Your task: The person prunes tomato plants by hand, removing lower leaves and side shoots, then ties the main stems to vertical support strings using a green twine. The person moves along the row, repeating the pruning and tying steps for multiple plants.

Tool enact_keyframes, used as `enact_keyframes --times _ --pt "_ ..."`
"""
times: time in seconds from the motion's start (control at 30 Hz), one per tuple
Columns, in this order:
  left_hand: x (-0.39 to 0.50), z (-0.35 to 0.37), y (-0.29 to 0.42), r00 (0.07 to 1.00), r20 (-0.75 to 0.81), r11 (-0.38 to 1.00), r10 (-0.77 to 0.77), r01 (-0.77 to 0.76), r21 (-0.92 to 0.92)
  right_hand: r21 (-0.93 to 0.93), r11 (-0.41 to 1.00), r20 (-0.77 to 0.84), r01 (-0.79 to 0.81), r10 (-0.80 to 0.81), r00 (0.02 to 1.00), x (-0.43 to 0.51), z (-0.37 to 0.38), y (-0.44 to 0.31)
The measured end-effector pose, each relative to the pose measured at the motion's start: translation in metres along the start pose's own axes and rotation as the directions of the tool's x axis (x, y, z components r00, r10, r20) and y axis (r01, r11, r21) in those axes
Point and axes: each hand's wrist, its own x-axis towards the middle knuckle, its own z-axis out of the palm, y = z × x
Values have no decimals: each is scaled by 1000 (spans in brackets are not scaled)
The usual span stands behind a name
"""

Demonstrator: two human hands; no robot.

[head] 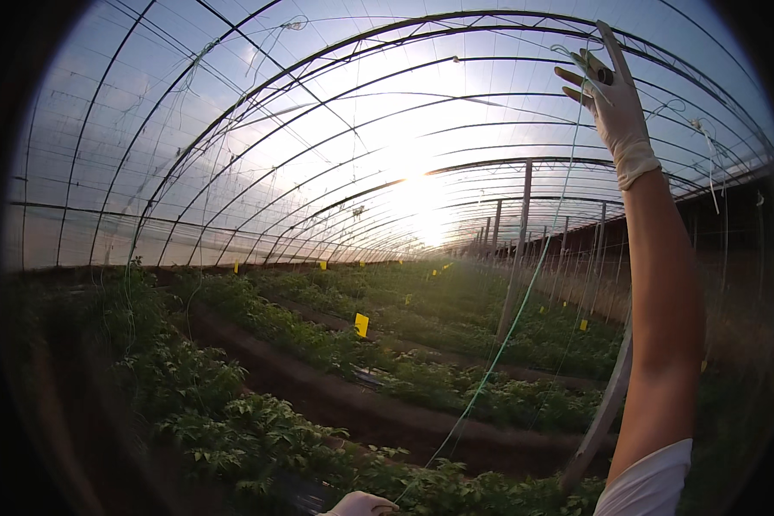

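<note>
My right hand (603,103), in a pale thin glove with stained fingertips, is raised high at the upper right. A looped bunch of green twine (584,61) is caught at its fingers, beside the top of a wooden post (614,55). From there a taut green strand (522,306) slants down to the bottom of the view. My left hand (361,504), also gloved, is partly cut off at the lower edge, and the strand meets its fingertips. Leafy green plants (264,432) grow in a row just beyond that hand.
Curved metal hoops (335,61) carry the plastic film of a greenhouse overhead. Support posts (519,251) stand among the rows, one near post (603,413) leaning beside my right arm. Yellow sticky traps (361,324) hang over the plants. Soil paths (284,361) run between beds. Loose strings (711,161) dangle at right.
</note>
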Motion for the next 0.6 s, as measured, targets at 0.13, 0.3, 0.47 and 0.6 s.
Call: enact_keyframes --times 0.13,0.3,0.47,0.6 --pt "-6 3 -86 976 -204 990 -82 103 94 44 998 10 -42 42 999 22 49 7" --pt "-23 -32 -127 939 -288 946 -189 253 203 43 999 119 -30 25 993 40 119 -13" --pt "-46 -55 -145 894 -420 947 -156 256 194 174 982 44 -79 73 996 50 175 -13" --pt "-63 -78 -148 848 -491 954 -199 283 103 137 986 0 -98 99 995 59 184 -8"
